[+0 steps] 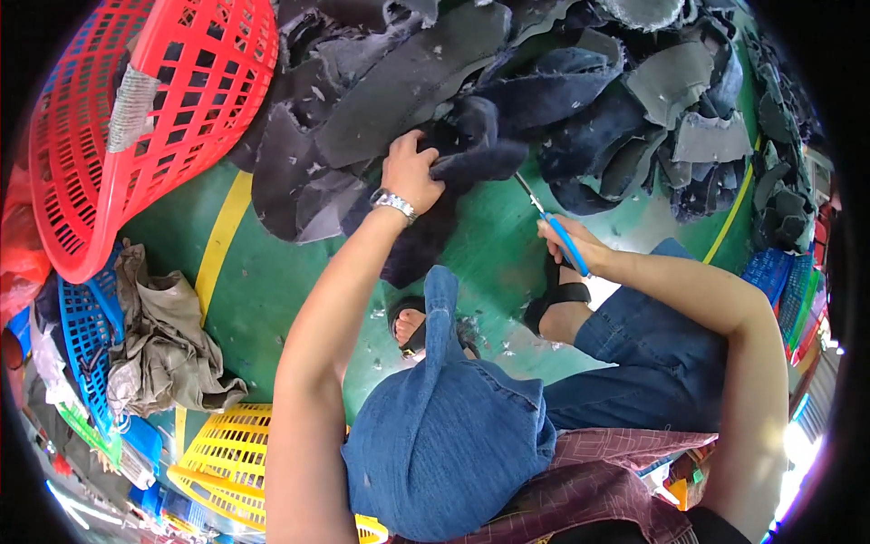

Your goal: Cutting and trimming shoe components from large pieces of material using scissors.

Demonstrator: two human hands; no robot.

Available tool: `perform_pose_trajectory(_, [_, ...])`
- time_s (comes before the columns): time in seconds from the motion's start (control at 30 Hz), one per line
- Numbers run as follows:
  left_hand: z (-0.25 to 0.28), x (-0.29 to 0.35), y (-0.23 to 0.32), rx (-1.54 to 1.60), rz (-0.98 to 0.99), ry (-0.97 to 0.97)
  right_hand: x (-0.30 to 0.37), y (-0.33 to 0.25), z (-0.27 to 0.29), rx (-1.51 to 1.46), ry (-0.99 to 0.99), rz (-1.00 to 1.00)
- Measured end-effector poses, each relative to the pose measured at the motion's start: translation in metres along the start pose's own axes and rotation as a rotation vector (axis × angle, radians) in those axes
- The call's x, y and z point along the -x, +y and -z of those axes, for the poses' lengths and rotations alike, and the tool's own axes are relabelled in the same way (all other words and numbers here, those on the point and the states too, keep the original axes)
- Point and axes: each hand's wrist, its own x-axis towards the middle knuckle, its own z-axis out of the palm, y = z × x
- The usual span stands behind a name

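Note:
My left hand (412, 172), a metal watch on its wrist, grips a dark navy piece of denim (471, 154) hanging from a big heap of dark cloth scraps (435, 63). My right hand (571, 240) holds blue-handled scissors (555, 227), their blades pointing up toward that cloth. A lighter blue denim piece (444, 435) lies draped over my lap.
A red plastic basket (145, 118) stands at the upper left, a blue crate (86, 335) and a yellow basket (227, 453) at the lower left. A grey garment (163, 344) lies on the green floor (272, 290) with a yellow line. My sandalled feet rest among lint.

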Motion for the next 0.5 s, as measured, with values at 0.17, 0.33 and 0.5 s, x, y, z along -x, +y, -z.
perform_pose_trajectory(0.17, [0.034, 0.004, 0.011, -0.047, 0.514, -0.195, 0.002, 0.007, 0.018, -0.036, -0.013, 0.017])
perform_pose_trajectory(0.33, [0.098, 0.113, -0.085, 0.664, 0.393, -0.179, 0.005, -0.019, -0.004, 0.092, -0.332, -0.026])
perform_pose_trajectory(0.5, [0.136, 0.162, -0.054, 1.093, 0.817, 0.006, -0.007, -0.032, -0.057, 0.140, -0.527, 0.089])
